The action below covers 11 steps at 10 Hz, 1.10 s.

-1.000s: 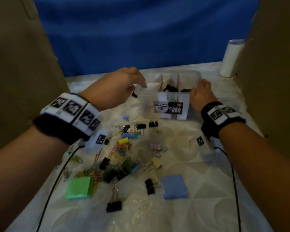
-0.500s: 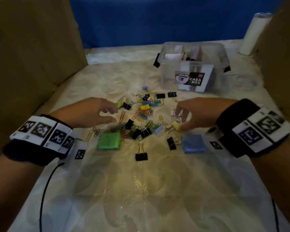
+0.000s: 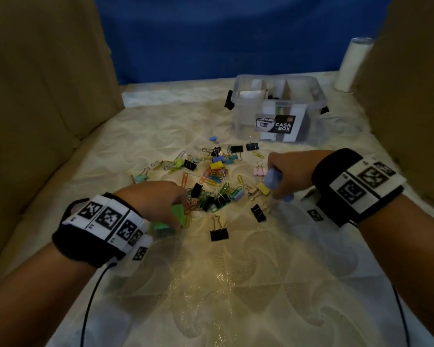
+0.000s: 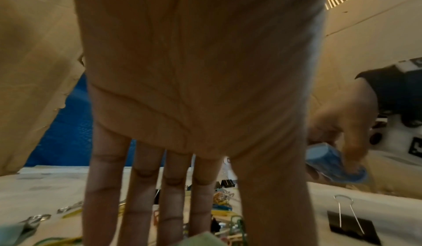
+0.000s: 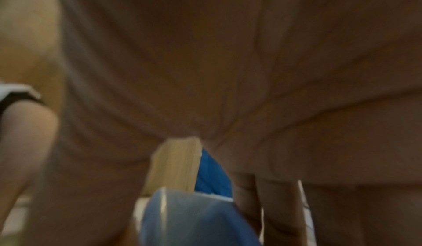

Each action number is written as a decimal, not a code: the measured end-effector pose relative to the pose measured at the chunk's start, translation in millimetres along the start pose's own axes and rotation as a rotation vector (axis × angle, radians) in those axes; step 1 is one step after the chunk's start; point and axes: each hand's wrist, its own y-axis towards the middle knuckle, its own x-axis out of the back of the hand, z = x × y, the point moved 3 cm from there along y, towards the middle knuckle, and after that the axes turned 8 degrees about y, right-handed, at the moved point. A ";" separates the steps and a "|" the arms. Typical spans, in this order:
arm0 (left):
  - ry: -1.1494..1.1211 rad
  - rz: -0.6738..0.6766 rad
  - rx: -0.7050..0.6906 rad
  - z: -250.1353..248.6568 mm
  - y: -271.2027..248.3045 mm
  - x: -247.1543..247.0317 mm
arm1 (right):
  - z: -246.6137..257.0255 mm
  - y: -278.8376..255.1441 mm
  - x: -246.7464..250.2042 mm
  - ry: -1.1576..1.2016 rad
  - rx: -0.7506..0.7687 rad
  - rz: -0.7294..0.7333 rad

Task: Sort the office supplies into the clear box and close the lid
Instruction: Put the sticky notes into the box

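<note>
The clear box (image 3: pixel 246 113) stands open at the back right, with dividers and a "CASA BOX" label. A pile of coloured paper clips and binder clips (image 3: pixel 211 176) lies in the middle of the cloth. My left hand (image 3: pixel 179 209) pinches the green sticky-note pad (image 3: pixel 178 213) at the pile's near left, one edge tilted up; in the left wrist view only a corner of the green pad (image 4: pixel 205 239) shows below the fingers (image 4: pixel 141 195). My right hand (image 3: pixel 276 186) grips the blue sticky-note pad (image 3: pixel 272 179) just above the cloth, also seen as the blue pad (image 4: pixel 331 163) and, blurred, the blue pad (image 5: pixel 194 219).
A black binder clip (image 3: pixel 219 232) lies alone in front of the pile, a second one (image 3: pixel 258 212) near my right hand. A white roll (image 3: pixel 352 63) stands at the back right. Cardboard walls (image 3: pixel 48 108) close in both sides; a blue backdrop is behind.
Both hands came back from the box to the pile. The left hand has taken hold of the green pad and the right hand has picked the blue pad up off the cloth.
</note>
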 end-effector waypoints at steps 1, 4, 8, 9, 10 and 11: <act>-0.033 -0.077 0.016 5.1 -3.1 10.8 | 4.2 -5.8 20.8 0.121 0.052 -0.133; -0.429 -0.426 -0.010 6.0 -9.5 64.1 | -32.0 -6.1 89.1 0.542 0.117 -0.605; -0.511 -0.509 -0.057 -31.9 26.0 81.1 | -103.7 109.5 149.9 0.143 -0.123 -0.620; -0.493 -0.523 -0.035 -29.2 31.8 79.3 | -109.8 133.5 152.9 0.103 -0.171 -0.538; -0.508 -0.531 -0.033 -25.6 39.4 77.8 | -117.9 149.1 159.0 0.090 -0.209 -0.480; -0.560 -0.539 -0.049 -26.0 46.7 75.9 | -134.3 175.7 169.3 0.066 -0.203 -0.411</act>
